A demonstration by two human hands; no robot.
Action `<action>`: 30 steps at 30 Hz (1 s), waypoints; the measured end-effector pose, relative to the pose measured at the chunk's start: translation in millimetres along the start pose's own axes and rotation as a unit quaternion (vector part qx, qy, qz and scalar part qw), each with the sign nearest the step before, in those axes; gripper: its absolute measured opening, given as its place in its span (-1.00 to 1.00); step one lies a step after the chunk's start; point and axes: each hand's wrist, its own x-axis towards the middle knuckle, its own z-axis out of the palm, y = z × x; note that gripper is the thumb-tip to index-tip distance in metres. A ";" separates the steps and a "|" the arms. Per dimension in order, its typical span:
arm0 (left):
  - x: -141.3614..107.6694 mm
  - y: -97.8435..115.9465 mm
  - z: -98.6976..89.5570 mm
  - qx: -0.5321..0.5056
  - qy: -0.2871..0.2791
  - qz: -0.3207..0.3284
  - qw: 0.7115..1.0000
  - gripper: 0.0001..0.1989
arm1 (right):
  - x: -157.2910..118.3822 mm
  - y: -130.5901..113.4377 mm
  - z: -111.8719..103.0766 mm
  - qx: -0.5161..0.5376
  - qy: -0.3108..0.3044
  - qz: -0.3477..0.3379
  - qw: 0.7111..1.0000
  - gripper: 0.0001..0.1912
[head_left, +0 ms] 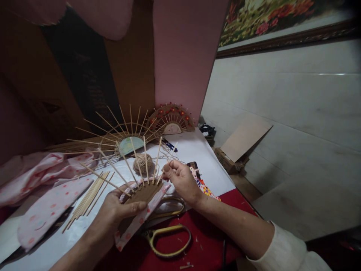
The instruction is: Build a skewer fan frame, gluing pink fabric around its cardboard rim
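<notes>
My left hand [118, 207] is closed round a half-round cardboard piece [146, 195] edged with pink dotted cloth, its thumb lying across the brown face. Several thin wooden sticks [146, 160] fan out from the curved edge. At the right end of the fan, my right hand [182, 178] pinches one stick [169, 162] between thumb and fingers. A ball of twine [143, 163] rests just behind the sticks. Below the cardboard lie yellow-handled scissors [169, 241] on red cloth. Loose sticks [87, 199] lie in a bundle to the left.
Behind stand a stick fan with a green half-round base [131, 145] and a finished fan with red flowers [172, 116]. A blue cutter [170, 145] lies near them. Pink dotted cloth [50, 210] covers the left side; patterned cloth [207, 190] lies by my right wrist.
</notes>
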 end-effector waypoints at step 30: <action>-2.5 4.8 -3.7 -0.005 -0.020 0.031 0.999 -0.55 | -12.5 6.5 8.0 0.041 -0.104 0.033 0.993 -0.74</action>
